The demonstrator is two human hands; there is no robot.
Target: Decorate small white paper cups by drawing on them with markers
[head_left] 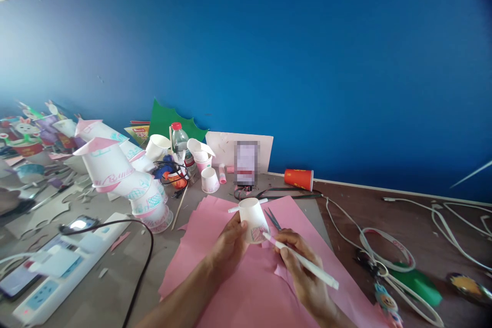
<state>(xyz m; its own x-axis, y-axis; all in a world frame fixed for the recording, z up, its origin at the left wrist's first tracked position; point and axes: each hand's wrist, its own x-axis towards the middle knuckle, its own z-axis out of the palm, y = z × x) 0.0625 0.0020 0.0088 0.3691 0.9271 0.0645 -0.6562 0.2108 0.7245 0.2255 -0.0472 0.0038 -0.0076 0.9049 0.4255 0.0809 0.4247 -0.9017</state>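
My left hand (229, 241) grips a white paper cup (249, 211), which is held upside down over pink paper sheets (203, 271). A patch of pink hatching shows low on the cup's side. In my right hand (302, 266) is a white marker (313, 268), its pink tip end at the hatched patch. Behind my right fingers lies a pair of scissors (272, 219), blades toward the wall and handles hidden. A second white marker (235, 209) rests behind the cup, partly covered by it.
To the left stand stacked, decorated paper-cup towers (148, 200) and a power strip (28, 294) with a black cable. A phone (247, 161) leans near the blue wall. An orange-red cup (299, 178) lies on its side. White cables (346, 225) and a lanyard cover the right.
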